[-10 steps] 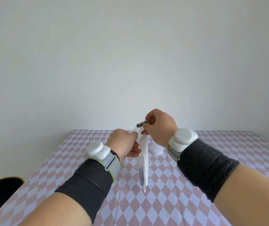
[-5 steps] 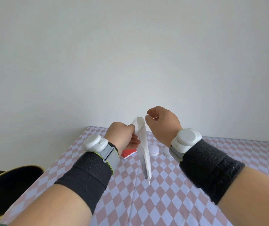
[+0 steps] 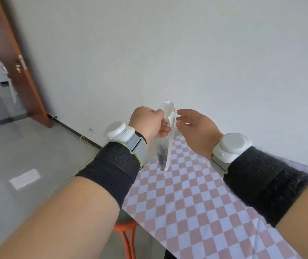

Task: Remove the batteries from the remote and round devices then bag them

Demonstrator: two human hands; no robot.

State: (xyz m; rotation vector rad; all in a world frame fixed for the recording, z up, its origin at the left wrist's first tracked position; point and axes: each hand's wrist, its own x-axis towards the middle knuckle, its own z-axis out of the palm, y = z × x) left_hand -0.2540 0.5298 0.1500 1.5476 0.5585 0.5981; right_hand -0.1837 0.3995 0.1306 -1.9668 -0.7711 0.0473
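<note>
Two hands met at a hanging bag [image 3: 168, 146], long axis vertical. Left hand [image 3: 149, 124] pinched its mouth; right hand [image 3: 196, 128], fingers loosely spread and empty, lay at three o'clock. Batteries [image 3: 161, 157] sat low inside.

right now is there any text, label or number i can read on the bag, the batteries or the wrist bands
None can be read.
Clear bag: no print visible.
Batteries inside it: dark and blurred, markings illegible.
White wrist units and: no lettering visible.
</note>
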